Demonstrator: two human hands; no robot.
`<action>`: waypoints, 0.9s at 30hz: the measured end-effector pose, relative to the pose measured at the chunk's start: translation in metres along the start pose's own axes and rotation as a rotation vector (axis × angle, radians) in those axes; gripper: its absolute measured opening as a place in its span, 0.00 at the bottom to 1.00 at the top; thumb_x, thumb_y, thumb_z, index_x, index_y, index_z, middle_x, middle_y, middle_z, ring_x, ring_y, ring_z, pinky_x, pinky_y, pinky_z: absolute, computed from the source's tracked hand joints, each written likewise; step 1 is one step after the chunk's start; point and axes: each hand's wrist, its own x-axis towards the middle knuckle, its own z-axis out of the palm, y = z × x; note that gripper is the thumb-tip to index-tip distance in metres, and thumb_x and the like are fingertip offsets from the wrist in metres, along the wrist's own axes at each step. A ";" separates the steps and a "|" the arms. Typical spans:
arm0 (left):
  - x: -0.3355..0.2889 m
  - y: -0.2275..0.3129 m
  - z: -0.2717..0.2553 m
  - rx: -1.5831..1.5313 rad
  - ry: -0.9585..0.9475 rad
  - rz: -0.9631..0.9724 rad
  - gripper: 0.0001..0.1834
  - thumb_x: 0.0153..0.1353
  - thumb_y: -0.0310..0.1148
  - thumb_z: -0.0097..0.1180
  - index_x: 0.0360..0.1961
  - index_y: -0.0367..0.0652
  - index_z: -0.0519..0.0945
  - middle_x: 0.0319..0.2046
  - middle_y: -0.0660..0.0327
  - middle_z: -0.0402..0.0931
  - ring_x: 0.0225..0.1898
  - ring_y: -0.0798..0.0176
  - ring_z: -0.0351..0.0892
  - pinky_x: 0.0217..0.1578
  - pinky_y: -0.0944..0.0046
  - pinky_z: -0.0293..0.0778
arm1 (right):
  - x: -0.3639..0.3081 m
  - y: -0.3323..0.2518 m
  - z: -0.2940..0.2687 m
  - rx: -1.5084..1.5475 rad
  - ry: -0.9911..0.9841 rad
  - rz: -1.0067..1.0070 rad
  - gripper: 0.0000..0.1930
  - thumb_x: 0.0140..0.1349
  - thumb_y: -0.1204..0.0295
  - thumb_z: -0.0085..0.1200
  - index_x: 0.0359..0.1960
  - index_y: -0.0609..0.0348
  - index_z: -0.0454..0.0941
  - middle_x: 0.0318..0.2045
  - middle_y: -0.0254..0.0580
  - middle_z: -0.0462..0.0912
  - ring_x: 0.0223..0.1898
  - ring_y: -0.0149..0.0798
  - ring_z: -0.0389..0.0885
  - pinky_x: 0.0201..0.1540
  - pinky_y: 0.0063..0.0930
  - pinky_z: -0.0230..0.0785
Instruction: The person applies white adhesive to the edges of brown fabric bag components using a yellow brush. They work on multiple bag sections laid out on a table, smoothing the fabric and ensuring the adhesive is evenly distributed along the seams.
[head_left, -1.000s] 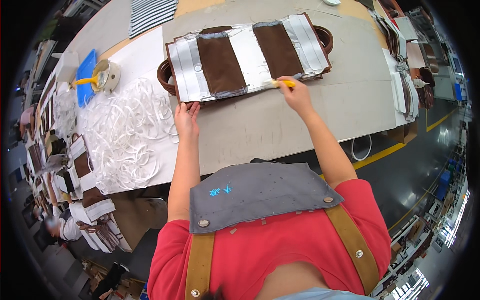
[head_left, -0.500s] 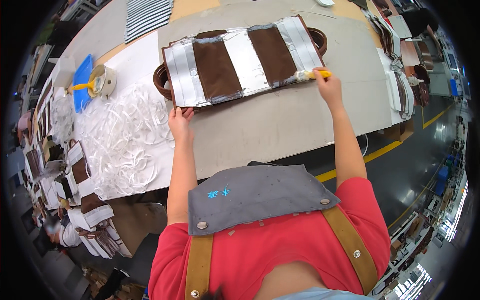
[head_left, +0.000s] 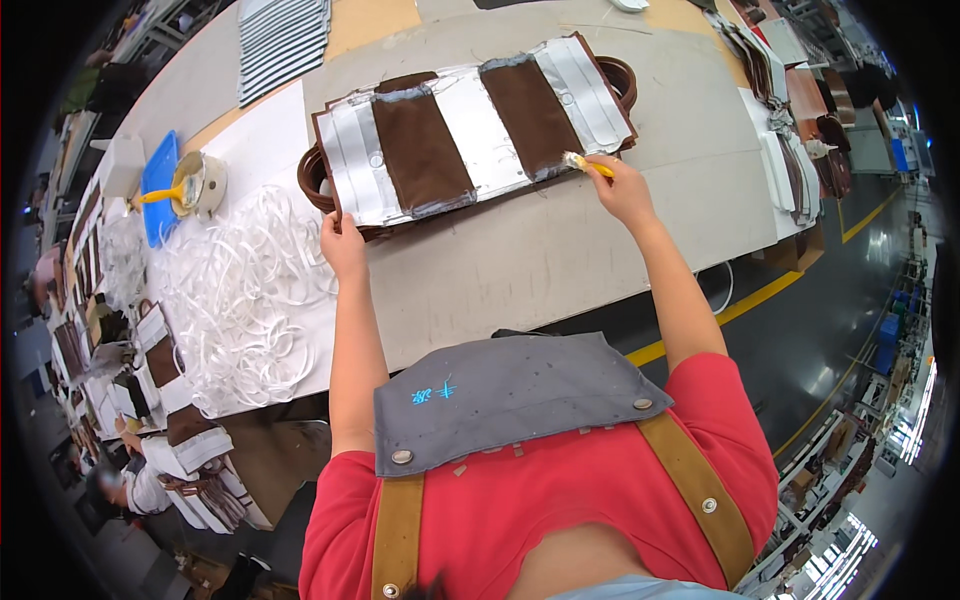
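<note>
1. Both hands are occupied: the left hand (head_left: 344,245) pinches the near-left corner of a brown-and-white bag panel (head_left: 482,140), its fingers partly hidden; the right hand (head_left: 627,192) pinches the yellow handle of a paintbrush (head_left: 578,163) between thumb and fingers.
2. The bag panel lies flat on the bench (head_left: 500,260), beyond the person's apron, with 1 brown strap loop (head_left: 315,178) showing past its left end and 1 more past its right.
3. The step in hand looks like brushing something, probably adhesive, along the near long edge; the bristles sit at that edge, by the foot of the right-hand brown band (head_left: 532,112). Whether they press on it, I cannot tell.
4. The next move, I judge, calls for a steady left pinch and a light stroke that follows the edge.
5. The panel's long axis runs left to right on a slant, its left end nearer the person, its right end farther away. Its 2 brown bands cross that axis.
6. The paintbrush's bristles point left and slightly away from the person, its handle right and nearer.
</note>
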 end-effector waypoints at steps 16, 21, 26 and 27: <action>0.009 0.008 -0.001 -0.078 -0.119 -0.164 0.05 0.54 0.26 0.46 0.31 0.38 0.72 0.22 0.68 0.67 0.23 0.75 0.62 0.26 0.72 0.60 | -0.031 0.001 0.020 0.099 0.240 0.035 0.07 0.56 0.72 0.51 0.35 0.60 0.77 0.24 0.46 0.79 0.20 0.42 0.75 0.24 0.28 0.67; 0.014 0.004 -0.005 -0.024 -0.159 -0.172 0.09 0.55 0.28 0.46 0.35 0.35 0.72 0.26 0.65 0.70 0.26 0.72 0.65 0.30 0.71 0.63 | -0.037 -0.011 0.009 0.240 0.188 0.254 0.08 0.56 0.71 0.51 0.35 0.59 0.77 0.25 0.47 0.79 0.20 0.43 0.75 0.24 0.29 0.66; 0.023 0.005 -0.005 -0.003 -0.209 -0.158 0.12 0.57 0.33 0.49 0.37 0.34 0.71 0.29 0.63 0.72 0.29 0.71 0.68 0.32 0.71 0.64 | -0.020 0.007 -0.004 0.057 0.394 0.054 0.08 0.57 0.69 0.51 0.35 0.59 0.77 0.27 0.46 0.79 0.20 0.37 0.74 0.22 0.25 0.65; 0.026 0.004 -0.004 0.009 -0.210 -0.153 0.12 0.56 0.34 0.50 0.36 0.34 0.70 0.28 0.62 0.72 0.28 0.71 0.68 0.30 0.71 0.65 | -0.020 0.012 -0.001 -0.006 0.391 0.031 0.08 0.57 0.69 0.51 0.35 0.59 0.77 0.27 0.46 0.79 0.20 0.36 0.74 0.22 0.25 0.65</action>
